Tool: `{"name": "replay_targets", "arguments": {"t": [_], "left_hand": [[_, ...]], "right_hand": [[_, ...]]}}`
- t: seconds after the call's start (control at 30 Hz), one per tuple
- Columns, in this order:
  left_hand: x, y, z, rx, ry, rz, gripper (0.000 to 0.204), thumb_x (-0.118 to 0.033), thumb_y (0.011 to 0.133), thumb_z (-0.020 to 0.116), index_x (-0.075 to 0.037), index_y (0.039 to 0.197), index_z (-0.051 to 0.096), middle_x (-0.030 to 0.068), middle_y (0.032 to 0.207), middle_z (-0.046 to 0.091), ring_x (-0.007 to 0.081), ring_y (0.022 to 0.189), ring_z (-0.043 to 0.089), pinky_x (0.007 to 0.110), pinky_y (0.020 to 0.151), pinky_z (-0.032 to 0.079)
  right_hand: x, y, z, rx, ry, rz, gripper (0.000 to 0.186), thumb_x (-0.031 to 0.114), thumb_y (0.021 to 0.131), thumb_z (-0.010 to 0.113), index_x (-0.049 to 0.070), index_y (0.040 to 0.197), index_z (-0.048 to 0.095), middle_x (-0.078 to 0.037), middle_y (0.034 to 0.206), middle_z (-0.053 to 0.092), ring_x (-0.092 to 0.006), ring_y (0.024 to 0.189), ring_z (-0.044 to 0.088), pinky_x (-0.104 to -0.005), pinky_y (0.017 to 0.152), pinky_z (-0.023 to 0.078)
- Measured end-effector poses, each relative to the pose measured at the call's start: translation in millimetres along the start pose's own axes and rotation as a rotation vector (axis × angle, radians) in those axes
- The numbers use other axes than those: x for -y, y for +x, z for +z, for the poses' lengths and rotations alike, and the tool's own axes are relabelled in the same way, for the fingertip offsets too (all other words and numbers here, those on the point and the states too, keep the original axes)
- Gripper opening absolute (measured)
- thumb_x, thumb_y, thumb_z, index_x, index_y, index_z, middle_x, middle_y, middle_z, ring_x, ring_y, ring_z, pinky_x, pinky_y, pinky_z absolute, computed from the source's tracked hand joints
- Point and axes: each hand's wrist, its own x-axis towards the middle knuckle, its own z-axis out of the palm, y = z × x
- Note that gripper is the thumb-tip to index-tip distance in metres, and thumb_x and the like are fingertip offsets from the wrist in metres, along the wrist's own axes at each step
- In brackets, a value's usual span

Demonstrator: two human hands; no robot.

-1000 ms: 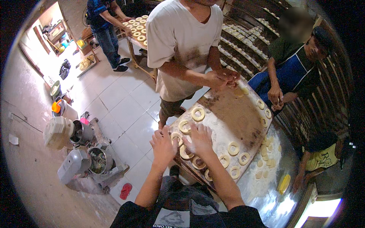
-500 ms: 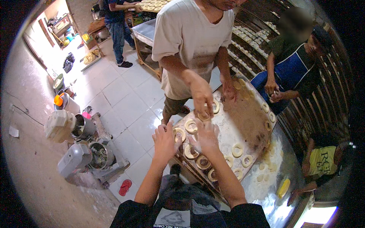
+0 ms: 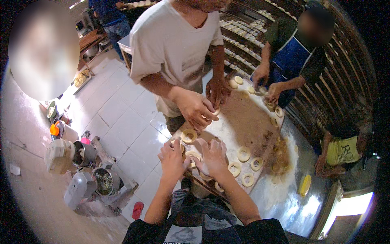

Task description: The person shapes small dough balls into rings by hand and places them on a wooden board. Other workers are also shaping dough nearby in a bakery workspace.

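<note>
Both my hands are over the near left edge of a floured board [image 3: 221,132]. A pale dough ring [image 3: 193,155] lies between them. My left hand [image 3: 172,157] is on the ring's left side, its bent fingers apart over another ring it partly covers. My right hand [image 3: 213,158] is on the other side, fingers spread and thumb by the ring's edge. Whether either thumb presses the dough cannot be made out. Just beyond my fingers is a second dough ring [image 3: 189,136]. Several more, including one dough ring [image 3: 243,154], lie to the right.
Across the board a person in a white shirt [image 3: 174,44] handles a small dough piece [image 3: 215,112]. A person in a blue apron [image 3: 291,57] works at the far right corner. A yellow object [image 3: 304,186] lies on the metal table [image 3: 284,203]. Mixers [image 3: 77,185] stand at left.
My view has shifted, and my hands have drawn in around one dough ring with fingers more bent. The white-shirted person's hands have come together at a dough piece, lifted off the board.
</note>
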Motion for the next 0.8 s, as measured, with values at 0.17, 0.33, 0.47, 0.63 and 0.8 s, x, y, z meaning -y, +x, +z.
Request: {"name": "replay_targets", "arguments": {"t": [0.17, 0.33, 0.47, 0.63, 0.8], "left_hand": [[-13.4, -19.9, 3.2, -0.054, -0.064, 0.161, 0.073, -0.025, 0.081, 0.077, -0.008, 0.142, 0.04, 0.0243, 0.126, 0.052, 0.041, 0.124, 0.043, 0.057, 0.097, 0.036], [-62.6, -39.2, 15.9, 0.103, -0.253, 0.304, 0.046, -0.02, 0.089, 0.069, -0.007, 0.131, 0.053, 0.0222, 0.115, 0.063, 0.0408, 0.109, 0.058, 0.05, 0.091, 0.045], [-129.7, -69.6, 35.4, 0.59, -0.45, 0.391, 0.03, -0.024, 0.095, 0.062, -0.009, 0.12, 0.061, 0.0186, 0.1, 0.069, 0.0387, 0.093, 0.066, 0.045, 0.087, 0.051], [-211.6, -119.9, 92.1, 0.94, -0.441, 0.675, 0.029, -0.032, 0.097, 0.059, -0.014, 0.12, 0.062, 0.0153, 0.1, 0.071, 0.0365, 0.09, 0.068, 0.045, 0.082, 0.052], [-255.1, -165.9, 178.3, 0.955, -0.367, 0.548, 0.024, -0.028, 0.095, 0.062, -0.011, 0.112, 0.063, 0.0147, 0.1, 0.071, 0.0352, 0.094, 0.068, 0.042, 0.079, 0.053]], "right_hand": [[-63.5, -105.2, -33.5, 0.025, 0.344, 0.367, 0.048, 0.031, 0.085, 0.069, 0.011, 0.126, 0.055, -0.018, 0.113, 0.06, -0.0373, 0.107, 0.058, -0.0501, 0.093, 0.046], [-189.2, -249.0, -26.0, -0.304, 0.293, 0.814, 0.024, 0.024, 0.087, 0.066, 0.008, 0.106, 0.067, -0.018, 0.097, 0.068, -0.0356, 0.088, 0.067, -0.0451, 0.076, 0.053], [-272.1, -318.5, -11.5, -0.664, 0.536, 0.986, 0.017, 0.022, 0.09, 0.063, 0.009, 0.099, 0.07, -0.017, 0.096, 0.069, -0.0372, 0.087, 0.067, -0.0447, 0.078, 0.053], [-320.8, -323.7, -12.8, -0.47, 0.225, 0.831, 0.026, 0.026, 0.093, 0.063, 0.012, 0.115, 0.067, -0.023, 0.104, 0.065, -0.0402, 0.095, 0.063, -0.0456, 0.077, 0.051], [-351.1, -297.4, -32.1, -0.472, -0.079, 0.748, 0.037, 0.023, 0.089, 0.068, 0.004, 0.119, 0.058, -0.022, 0.112, 0.062, -0.0429, 0.096, 0.061, -0.0488, 0.08, 0.05]]}}
